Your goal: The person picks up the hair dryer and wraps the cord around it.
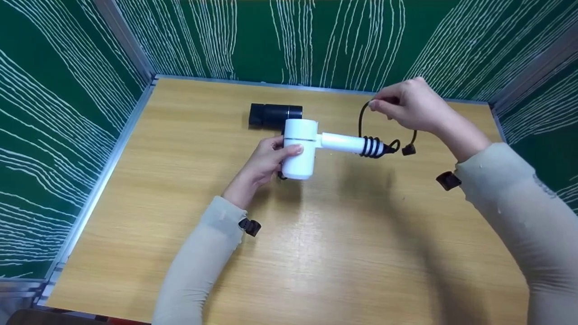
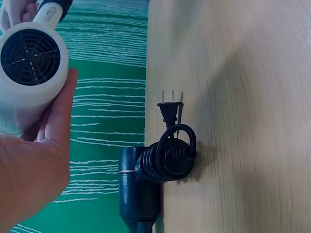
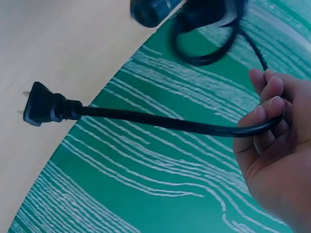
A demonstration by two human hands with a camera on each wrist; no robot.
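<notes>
A white hair dryer is held above the table in my left hand, which grips its barrel with the thumb across the front. Its round black grille faces the left wrist camera. Several turns of black cord wrap the end of the handle. My right hand pinches the loose part of that cord, raised above and to the right of the handle. From those fingers the free end runs to a two-prong plug, which hangs in the air.
Behind the white dryer, a black hair dryer lies on the wooden table. Its cord is coiled around its handle, and its plug sticks out. Green panels with white streaks stand along the back and sides.
</notes>
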